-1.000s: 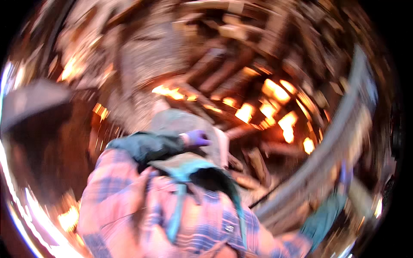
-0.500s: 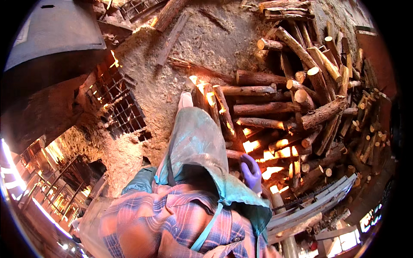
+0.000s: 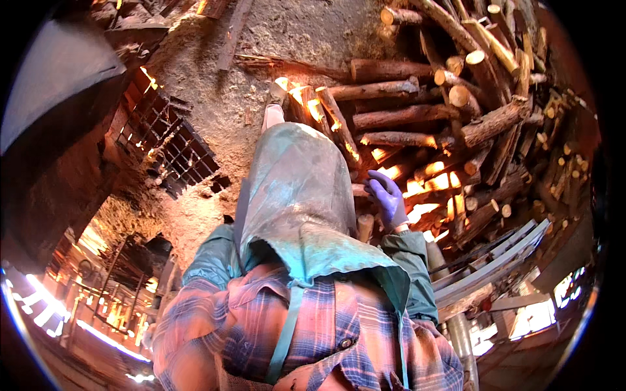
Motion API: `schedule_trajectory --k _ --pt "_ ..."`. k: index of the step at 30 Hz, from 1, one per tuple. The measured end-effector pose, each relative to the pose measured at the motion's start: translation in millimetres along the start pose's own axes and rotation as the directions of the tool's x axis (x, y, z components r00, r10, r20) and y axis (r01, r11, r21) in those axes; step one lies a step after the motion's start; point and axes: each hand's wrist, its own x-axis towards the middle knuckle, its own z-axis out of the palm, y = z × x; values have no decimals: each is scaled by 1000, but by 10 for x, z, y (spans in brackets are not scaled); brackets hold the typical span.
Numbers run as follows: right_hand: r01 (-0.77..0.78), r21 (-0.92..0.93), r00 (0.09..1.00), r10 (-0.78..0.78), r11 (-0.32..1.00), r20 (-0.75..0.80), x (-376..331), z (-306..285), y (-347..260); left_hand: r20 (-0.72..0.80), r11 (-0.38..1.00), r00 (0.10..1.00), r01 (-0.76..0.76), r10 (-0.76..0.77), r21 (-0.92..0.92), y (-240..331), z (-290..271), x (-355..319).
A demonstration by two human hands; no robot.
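My right hand [image 3: 386, 197], in a purple glove, hangs beside the log pile with its fingers loosely bent and apart. Nothing shows in its grasp. Just left of it are a short log [image 3: 366, 228] and the end of a thinner one, partly behind my apron [image 3: 297, 179]. A green cover [image 3: 412, 264] wraps the right forearm. Another green sleeve cover [image 3: 214, 254] shows at my left side, but the left hand is hidden beyond it. Ahead of me, two sunlit logs [image 3: 338, 124] lie by my foot [image 3: 273, 111].
Stacked logs [image 3: 407, 117] fill the right side. A rusty metal grate [image 3: 176, 146] lies on the dusty floor [image 3: 300, 39] at left, below a large dark metal hood [image 3: 62, 78]. Grey metal rails [image 3: 495, 264] stand at lower right. A plank [image 3: 233, 36] lies ahead.
The view has shifted, so the logs and grate sit higher in the picture. My right hand has swung slightly outward, and its green forearm cover now shows.
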Motion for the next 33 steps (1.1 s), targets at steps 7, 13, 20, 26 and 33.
schedule_trajectory --k 7,13,20,26,33 --pt "-270 378 963 255 886 91 780 369 1482 -62 973 971 -228 229 35 2305 -612 1212" --pt "-444 702 856 496 557 148 1827 959 2628 184 585 820 -525 541 618 4440 367 1968" --pt "-304 949 865 394 -81 310 3318 1544 3780 483 333 649 -738 588 586 5029 2008 3795" --pt "274 653 773 566 -706 287 4383 1714 4317 367 547 709 -701 603 457 4725 2122 4426" --pt "242 662 903 415 -709 115 4105 1963 4122 692 -115 462 -781 555 613 4024 1368 2953"
